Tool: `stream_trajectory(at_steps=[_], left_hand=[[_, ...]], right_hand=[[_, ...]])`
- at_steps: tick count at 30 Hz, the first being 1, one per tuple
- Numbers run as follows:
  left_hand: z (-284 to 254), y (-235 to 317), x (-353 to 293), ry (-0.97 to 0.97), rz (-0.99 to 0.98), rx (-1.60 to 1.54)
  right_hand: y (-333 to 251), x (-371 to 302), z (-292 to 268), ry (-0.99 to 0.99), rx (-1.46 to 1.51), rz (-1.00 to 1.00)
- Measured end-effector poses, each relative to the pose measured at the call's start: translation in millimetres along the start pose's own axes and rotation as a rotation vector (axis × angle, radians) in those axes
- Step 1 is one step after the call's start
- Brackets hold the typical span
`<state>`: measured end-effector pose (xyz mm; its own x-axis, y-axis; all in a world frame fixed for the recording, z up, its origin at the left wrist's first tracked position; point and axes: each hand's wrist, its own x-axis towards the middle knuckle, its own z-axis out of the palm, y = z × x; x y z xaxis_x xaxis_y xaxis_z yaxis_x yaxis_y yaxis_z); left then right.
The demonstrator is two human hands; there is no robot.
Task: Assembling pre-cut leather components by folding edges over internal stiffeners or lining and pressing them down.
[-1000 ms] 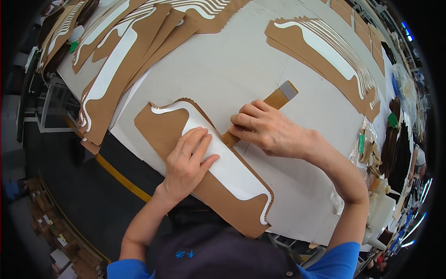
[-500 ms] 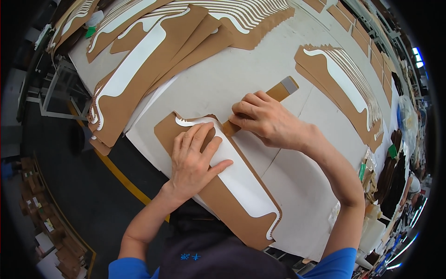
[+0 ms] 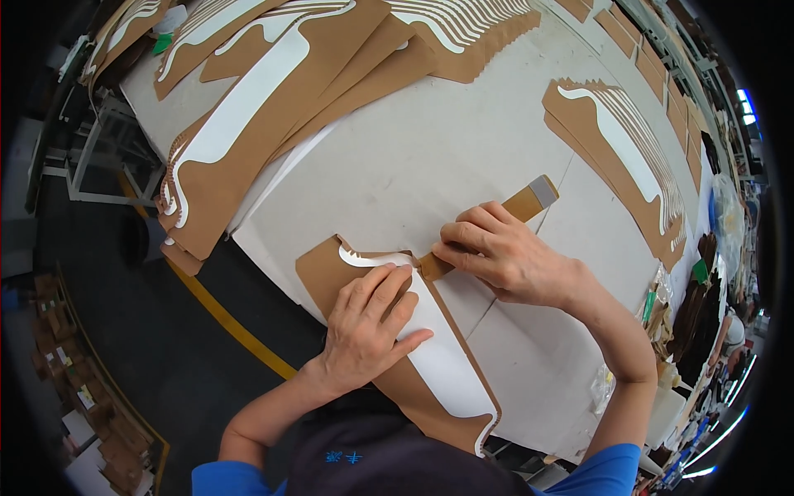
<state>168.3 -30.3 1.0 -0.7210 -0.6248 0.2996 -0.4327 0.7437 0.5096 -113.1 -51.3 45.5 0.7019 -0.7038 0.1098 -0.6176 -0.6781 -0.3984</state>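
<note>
A brown sheet piece (image 3: 322, 273) with a white shaped panel (image 3: 447, 364) on it lies slantwise on the table in front of me. Its far edge carries a narrow rim with small notches at the upper left, curling up there. My left hand (image 3: 364, 331) rests flat on the piece, fingers and thumb spread over the brown and the white. Held in my right hand (image 3: 504, 256) is a flat brown stick (image 3: 523, 204) with a grey band near its end. Its lower tip touches the piece's upper right edge; my right fingertips are partly hidden.
Fanned stacks of brown and white pieces (image 3: 248, 99) lie at the far left, with another fan (image 3: 620, 149) at the right on the pale table (image 3: 397, 165). Plastic bags and dark material (image 3: 699, 289) crowd the right edge. Boxes (image 3: 83, 372) stand below left.
Both hands and the piece have shifted nearer to me and slightly right. The view has also shifted a little. The stick stays in my right hand at the piece's edge.
</note>
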Motion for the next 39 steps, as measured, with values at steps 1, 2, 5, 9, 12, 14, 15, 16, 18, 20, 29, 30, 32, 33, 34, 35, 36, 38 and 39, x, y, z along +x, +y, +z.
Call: stream_trajectory(at_steps=[1, 2, 5, 9, 12, 14, 15, 16, 18, 20, 29, 30, 32, 33, 34, 35, 36, 38, 39], left_hand=[[1, -1, 0, 0.004, 0.008, 0.009], [0, -2, 1, 0.003, 0.01, 0.006], [-3, -1, 5, -0.013, 0.001, 0.019], [-4, -1, 4, -0.01, -0.018, 0.021], [-3, -1, 5, 0.002, -0.03, 0.016], [-2, -2, 5, 0.006, -0.037, 0.015], [-2, -1, 4, 0.011, -0.04, 0.02], [-2, -1, 4, 0.017, -0.043, 0.024], [-3, 0, 4, 0.012, -0.046, 0.033], [-3, 0, 4, 0.007, -0.049, 0.043], [-3, -2, 4, -0.003, -0.057, 0.037], [-2, -2, 3, 0.009, -0.064, 0.026], [-1, -3, 2, 0.021, -0.074, 0.018], [-1, -3, 2, 0.018, -0.064, 0.016], [-2, -4, 2, 0.016, -0.054, 0.014], [-2, -4, 2, 0.015, -0.057, 0.017], [-2, -4, 2, 0.019, -0.057, 0.016], [-2, -4, 2, 0.023, -0.059, 0.018], [-1, -4, 1, 0.033, -0.058, 0.008]], right_hand=[[1, 1, 0, -0.001, 0.0, 0.004], [3, 2, 0, -0.009, -0.005, -0.002], [7, 5, -1, -0.027, -0.02, -0.023], [11, 11, -4, -0.026, -0.032, -0.071], [15, 16, -2, 0.009, -0.032, -0.106], [19, 21, -4, 0.005, -0.033, -0.124], [20, 23, -5, 0.003, -0.038, -0.144], [20, 24, -5, 0.004, -0.036, -0.143], [22, 27, -6, -0.007, -0.037, -0.16], [25, 32, -6, -0.005, -0.032, -0.181], [34, 55, -6, -0.026, -0.048, -0.279], [35, 58, -7, -0.035, -0.054, -0.287], [36, 64, -8, -0.046, -0.053, -0.307], [36, 67, -8, -0.055, -0.053, -0.326], [36, 70, -9, -0.054, -0.051, -0.329], [36, 73, -9, -0.068, -0.05, -0.34], [36, 76, -8, -0.082, -0.047, -0.353], [36, 80, -6, -0.071, -0.036, -0.363], [35, 83, -4, -0.062, -0.026, -0.369]])
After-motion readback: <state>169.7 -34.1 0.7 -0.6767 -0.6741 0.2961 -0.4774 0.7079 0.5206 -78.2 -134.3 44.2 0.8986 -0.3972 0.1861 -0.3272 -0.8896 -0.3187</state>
